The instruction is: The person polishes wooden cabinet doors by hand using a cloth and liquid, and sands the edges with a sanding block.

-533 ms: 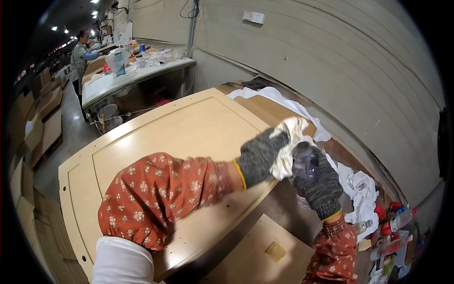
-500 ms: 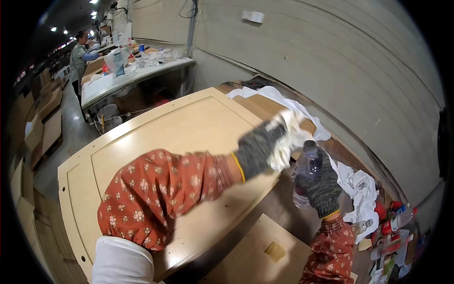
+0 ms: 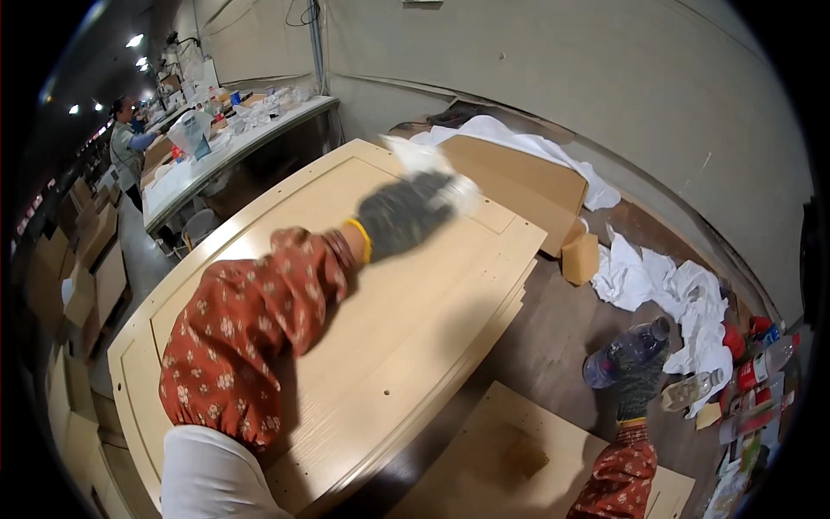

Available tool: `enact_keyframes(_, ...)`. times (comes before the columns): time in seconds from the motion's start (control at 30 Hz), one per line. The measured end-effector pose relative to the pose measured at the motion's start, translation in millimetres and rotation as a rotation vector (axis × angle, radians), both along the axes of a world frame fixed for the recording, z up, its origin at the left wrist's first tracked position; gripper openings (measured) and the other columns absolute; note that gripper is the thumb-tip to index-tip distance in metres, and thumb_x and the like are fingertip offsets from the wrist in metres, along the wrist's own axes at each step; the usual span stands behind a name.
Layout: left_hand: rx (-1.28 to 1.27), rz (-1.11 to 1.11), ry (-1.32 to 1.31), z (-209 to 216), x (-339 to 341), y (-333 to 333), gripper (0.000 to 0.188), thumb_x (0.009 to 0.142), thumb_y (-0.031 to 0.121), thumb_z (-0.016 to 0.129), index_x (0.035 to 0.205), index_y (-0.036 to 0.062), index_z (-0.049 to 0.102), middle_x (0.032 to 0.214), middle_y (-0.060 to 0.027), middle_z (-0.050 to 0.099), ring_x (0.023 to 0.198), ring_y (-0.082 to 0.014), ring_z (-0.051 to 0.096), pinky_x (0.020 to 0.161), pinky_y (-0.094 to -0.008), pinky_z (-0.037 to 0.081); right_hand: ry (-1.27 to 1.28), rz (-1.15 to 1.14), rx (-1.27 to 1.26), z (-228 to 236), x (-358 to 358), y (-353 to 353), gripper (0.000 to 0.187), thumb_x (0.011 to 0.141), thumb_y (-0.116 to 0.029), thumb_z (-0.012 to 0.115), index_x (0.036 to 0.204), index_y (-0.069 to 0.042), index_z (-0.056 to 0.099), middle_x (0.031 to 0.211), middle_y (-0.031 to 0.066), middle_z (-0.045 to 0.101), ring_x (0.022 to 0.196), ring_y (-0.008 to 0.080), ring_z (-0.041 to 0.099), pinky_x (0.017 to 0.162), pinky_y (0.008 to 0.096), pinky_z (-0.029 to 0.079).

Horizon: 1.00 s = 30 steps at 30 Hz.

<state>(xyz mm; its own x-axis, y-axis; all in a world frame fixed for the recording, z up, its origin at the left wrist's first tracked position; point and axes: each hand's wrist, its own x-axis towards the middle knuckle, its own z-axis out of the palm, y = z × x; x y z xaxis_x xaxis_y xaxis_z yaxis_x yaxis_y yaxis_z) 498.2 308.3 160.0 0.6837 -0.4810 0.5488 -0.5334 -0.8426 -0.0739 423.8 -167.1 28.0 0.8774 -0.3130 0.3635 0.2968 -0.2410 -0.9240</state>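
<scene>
My left hand [image 3: 402, 216], in a dark grey knit glove with a yellow cuff, grips a crumpled white cloth [image 3: 422, 159]. Both are smeared by motion over the far right part of a pale wooden cabinet door panel [image 3: 346, 346] with a recessed frame and small holes. Whether the cloth touches the panel I cannot tell. My right hand [image 3: 640, 387], gloved alike, is closed around a clear plastic bottle [image 3: 607, 367] with a dark cap. That bottle is tilted low over the brown worktop, right of the panel. Red floral sleeves cover both forearms.
A smaller pale board [image 3: 458, 471] with a brownish patch lies in front. An open cardboard box [image 3: 519, 182], white cloths [image 3: 692, 298] and several bottles [image 3: 761, 363] line the right side by the wall. Far left, a person [image 3: 128, 151] stands at a cluttered table [image 3: 225, 164].
My left hand has moved left over the panel with the cloth, away from the bottle. My right hand has lowered the bottle to the right. The view has shifted too.
</scene>
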Motion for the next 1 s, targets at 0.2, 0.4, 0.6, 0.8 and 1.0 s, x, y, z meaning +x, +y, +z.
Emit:
enact_keyframes(0.2, 0.295, 0.17, 0.162, 33, -14, 16, 0.045, 0.101, 0.031, 0.042, 0.137, 0.0053, 0.049, 0.143, -0.0199, 0.048, 0.131, -0.0358, 0.047, 0.107, -0.0456, 0.04, -0.073, 0.239, 0.211, 6, -17, -9, 0.061, 0.08, -0.012, 0.076, 0.133, -0.006, 0.047, 0.119, 0.005, 0.057, 0.105, 0.0186, 0.057, 0.095, 0.0307, 0.046)
enact_keyframes(0.4, 0.157, 0.539, 0.251, 34, 3, 42, 0.044, 0.1, 0.025, 0.039, 0.135, 0.0009, 0.05, 0.144, -0.0219, 0.047, 0.135, -0.0365, 0.044, 0.112, -0.0438, 0.035, -0.273, -0.195, -0.457, 14, -28, 2, 0.047, 0.088, -0.011, 0.067, 0.13, -0.008, 0.047, 0.103, 0.0025, 0.052, 0.089, 0.0145, 0.054, 0.08, 0.0275, 0.047)
enact_keyframes(0.6, 0.391, 0.274, -0.148, 5, 10, 60, 0.04, 0.098, 0.029, 0.044, 0.131, 0.0088, 0.054, 0.132, -0.0206, 0.057, 0.115, -0.0396, 0.058, 0.095, -0.0508, 0.047, -0.208, 0.121, -0.046, 26, -17, 17, 0.032, 0.093, -0.013, 0.062, 0.122, -0.009, 0.049, 0.089, -0.0007, 0.051, 0.076, 0.0114, 0.052, 0.068, 0.026, 0.047)
enact_keyframes(0.8, 0.15, 0.387, 0.0, 21, 16, 79, 0.034, 0.098, 0.025, 0.042, 0.123, 0.0066, 0.055, 0.109, -0.02, 0.06, 0.097, -0.0401, 0.059, 0.085, -0.0517, 0.049, -0.255, -0.187, -0.358, 19, -30, 7, 0.041, 0.091, -0.015, 0.065, 0.128, -0.009, 0.049, 0.092, 0.0007, 0.053, 0.079, 0.0137, 0.054, 0.071, 0.0286, 0.048)
enact_keyframes(1.0, 0.082, -0.068, -0.074, -10, -49, 12, 0.048, 0.099, 0.037, 0.05, 0.142, 0.0143, 0.049, 0.14, -0.0122, 0.054, 0.13, -0.031, 0.05, 0.11, -0.0499, 0.038, -0.199, -0.22, -0.436, 9, -9, -28, 0.052, 0.089, -0.025, 0.07, 0.134, -0.008, 0.049, 0.105, 0.0058, 0.057, 0.091, 0.0198, 0.057, 0.082, 0.0362, 0.05)
